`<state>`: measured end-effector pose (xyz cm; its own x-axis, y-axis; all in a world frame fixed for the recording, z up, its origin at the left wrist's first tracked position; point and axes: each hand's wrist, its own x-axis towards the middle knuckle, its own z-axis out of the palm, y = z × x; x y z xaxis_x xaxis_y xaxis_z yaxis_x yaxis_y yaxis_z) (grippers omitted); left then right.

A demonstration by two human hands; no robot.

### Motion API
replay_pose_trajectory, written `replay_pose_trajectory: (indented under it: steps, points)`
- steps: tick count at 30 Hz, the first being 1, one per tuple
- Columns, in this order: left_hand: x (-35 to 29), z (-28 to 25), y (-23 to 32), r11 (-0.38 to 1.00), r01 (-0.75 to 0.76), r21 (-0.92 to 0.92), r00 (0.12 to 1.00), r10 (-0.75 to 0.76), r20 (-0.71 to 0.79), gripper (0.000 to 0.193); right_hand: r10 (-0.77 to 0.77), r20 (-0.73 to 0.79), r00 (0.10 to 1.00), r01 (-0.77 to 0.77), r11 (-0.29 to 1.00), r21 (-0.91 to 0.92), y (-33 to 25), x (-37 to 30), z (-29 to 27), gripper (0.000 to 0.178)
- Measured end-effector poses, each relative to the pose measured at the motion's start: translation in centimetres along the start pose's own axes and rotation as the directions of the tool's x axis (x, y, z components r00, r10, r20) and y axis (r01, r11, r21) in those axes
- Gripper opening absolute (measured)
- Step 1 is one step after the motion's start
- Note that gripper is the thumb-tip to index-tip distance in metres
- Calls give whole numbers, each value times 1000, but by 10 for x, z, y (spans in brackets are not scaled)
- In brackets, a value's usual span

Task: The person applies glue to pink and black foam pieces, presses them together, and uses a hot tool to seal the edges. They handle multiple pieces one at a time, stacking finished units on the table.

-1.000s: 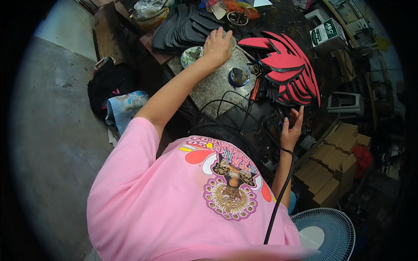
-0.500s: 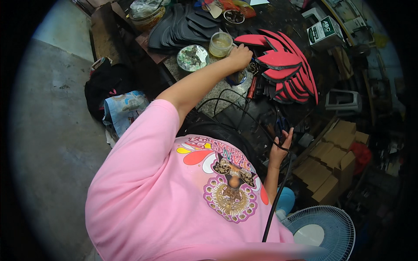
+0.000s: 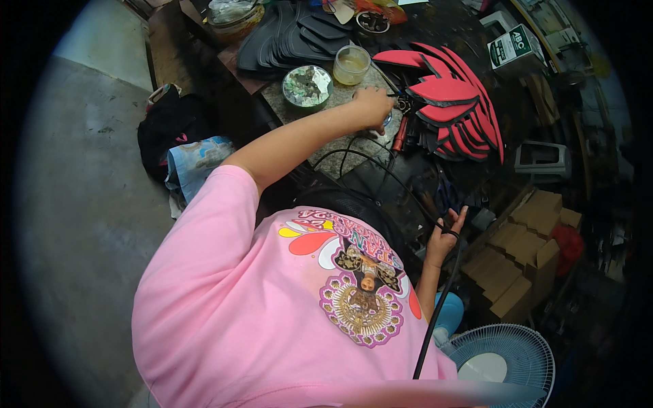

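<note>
My left hand [image 3: 373, 107] reaches across the grey stone slab [image 3: 333, 153], its fingers curled down over a small round blue-edged thing [image 3: 388, 120] that it mostly hides. Just beyond are a clear jar of yellowish paste [image 3: 352, 65] and a round tin with a crusted, shiny top [image 3: 307, 87]. A red-handled tool [image 3: 400, 134] lies right of this hand, beside a fanned pile of red and black sole-shaped pieces [image 3: 452, 102]. Lower down, my right hand [image 3: 445, 236] is open, palm up, with a black cable [image 3: 435, 326] running across it. Blue-handled scissors [image 3: 447, 192] lie near its fingertips.
Black sole-shaped sheets [image 3: 292, 41] are stacked at the back, next to a tub with a plastic bag [image 3: 231, 17]. Cardboard boxes [image 3: 517, 251] and a fan [image 3: 507, 360] stand at right. A black bag [image 3: 173, 129] with a blue cloth sits at left.
My left hand has come down from beside the paste jar to over the small round thing. My right hand has barely moved. The view has shifted slightly.
</note>
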<state>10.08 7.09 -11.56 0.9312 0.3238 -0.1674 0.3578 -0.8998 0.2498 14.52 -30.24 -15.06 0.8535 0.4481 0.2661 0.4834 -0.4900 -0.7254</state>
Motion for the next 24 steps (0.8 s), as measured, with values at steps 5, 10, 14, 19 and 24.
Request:
replay_pose_trajectory:
  steps: [5, 10, 14, 19, 24]
  points:
    - [-17, -15, 2, 997, -17, -69, 987, 6, -161, 66, -47, 6, 999, 47, 999, -5, -8, 6, 0, 73]
    - [-15, -56, -24, 994, 76, 80, 789, -10, -614, 68, 31, 1, 1000, -31, 998, 46, -6, 8, -6, 74]
    - [-14, -57, -55, 977, 214, 13, 827, -175, -535, 72, 56, 3, 998, -56, 993, 107, -2, 6, -7, 74]
    - [-7, -39, -67, 985, 141, -100, 840, -172, -514, 77, 26, -23, 999, -25, 997, 71, -3, 4, -6, 72]
    - [-5, -27, -70, 992, 89, -89, 776, -125, -618, 76, 21, -77, 997, -20, 1000, 19, -1, 4, -5, 73]
